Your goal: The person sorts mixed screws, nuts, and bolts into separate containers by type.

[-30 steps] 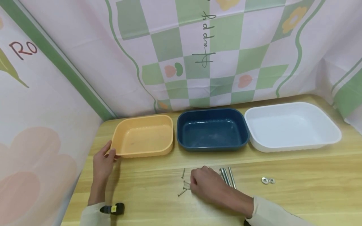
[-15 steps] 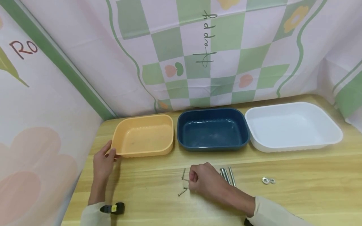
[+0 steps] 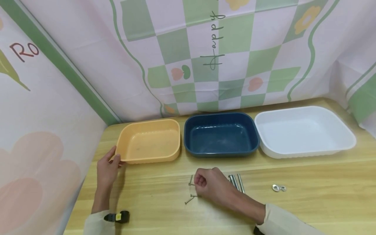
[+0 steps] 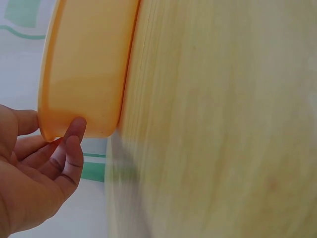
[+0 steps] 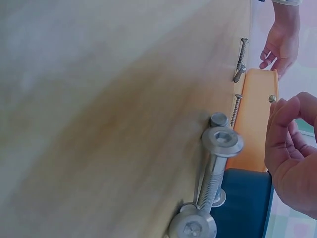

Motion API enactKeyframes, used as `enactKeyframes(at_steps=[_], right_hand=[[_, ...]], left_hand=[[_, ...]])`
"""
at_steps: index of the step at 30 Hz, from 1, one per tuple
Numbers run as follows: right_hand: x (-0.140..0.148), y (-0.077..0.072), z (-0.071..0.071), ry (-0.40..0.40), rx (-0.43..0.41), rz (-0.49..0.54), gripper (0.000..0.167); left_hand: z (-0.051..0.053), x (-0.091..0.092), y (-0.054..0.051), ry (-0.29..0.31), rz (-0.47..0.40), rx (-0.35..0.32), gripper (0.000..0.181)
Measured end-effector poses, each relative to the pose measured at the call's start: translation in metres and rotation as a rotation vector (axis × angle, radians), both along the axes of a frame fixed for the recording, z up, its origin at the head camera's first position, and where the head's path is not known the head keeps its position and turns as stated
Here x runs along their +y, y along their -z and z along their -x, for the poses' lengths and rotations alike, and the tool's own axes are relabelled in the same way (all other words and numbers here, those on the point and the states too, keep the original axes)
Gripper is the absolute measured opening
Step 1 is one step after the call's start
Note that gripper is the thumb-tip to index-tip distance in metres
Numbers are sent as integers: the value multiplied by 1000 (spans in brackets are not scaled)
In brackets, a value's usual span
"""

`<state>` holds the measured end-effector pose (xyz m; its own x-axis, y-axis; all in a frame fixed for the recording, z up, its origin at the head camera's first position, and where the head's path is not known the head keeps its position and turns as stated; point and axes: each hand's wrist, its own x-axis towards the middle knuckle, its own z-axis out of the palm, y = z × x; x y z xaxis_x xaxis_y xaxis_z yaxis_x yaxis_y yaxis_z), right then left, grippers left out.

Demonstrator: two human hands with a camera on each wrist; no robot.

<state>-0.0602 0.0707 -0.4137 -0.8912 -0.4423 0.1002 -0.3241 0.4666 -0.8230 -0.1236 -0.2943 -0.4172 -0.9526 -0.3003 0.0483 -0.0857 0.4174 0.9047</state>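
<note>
In the head view my left hand (image 3: pixel 107 171) holds the near left corner of the yellow tray (image 3: pixel 152 160), and the left wrist view shows thumb and fingers about the corner of that tray (image 4: pixel 89 74). My right hand (image 3: pixel 215 186) is over the table, left of several large bolts (image 3: pixel 241 183). Between its fingertips it pinches a small screw, whose head (image 5: pixel 273 98) sticks out beside the hand (image 5: pixel 297 158) in the right wrist view. Small loose screws (image 3: pixel 189 200) lie on the wood beside the right hand.
Right of the yellow tray stand a dark blue tray (image 3: pixel 221 154) and a white tray (image 3: pixel 305 154), side by side. Small metal washers or nuts (image 3: pixel 275 188) lie at the right on the wooden table (image 3: pixel 152 209). A patterned cloth (image 3: pixel 173 45) hangs behind.
My right hand has shifted slightly up and left in the head view, its fingers turned, and a small screw has come off the table with them. My left hand and the trays stay in place.
</note>
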Motion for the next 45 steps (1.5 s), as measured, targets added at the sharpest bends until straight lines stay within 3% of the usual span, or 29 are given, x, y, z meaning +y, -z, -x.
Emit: enactKeyframes(at_steps=[10,17,29,37,45], right_hand=[[-2,-1,2,0,6,3,25],[-3,-2,3,17,-14,52,20],[-6,-5,5,-25,-6,104,21],[-7,-6,8,-6,-28,101,21],[-7,-9,11,6,-14,111,21]], left_hand=[[-2,0,1,-3,-13,2,46],[-1,0,1,0,-16,0,46],[0,-1,2,5,-15,5,45],[0,0,2,7,-82,26,45],[-1,-1,2,5,-65,20,45]])
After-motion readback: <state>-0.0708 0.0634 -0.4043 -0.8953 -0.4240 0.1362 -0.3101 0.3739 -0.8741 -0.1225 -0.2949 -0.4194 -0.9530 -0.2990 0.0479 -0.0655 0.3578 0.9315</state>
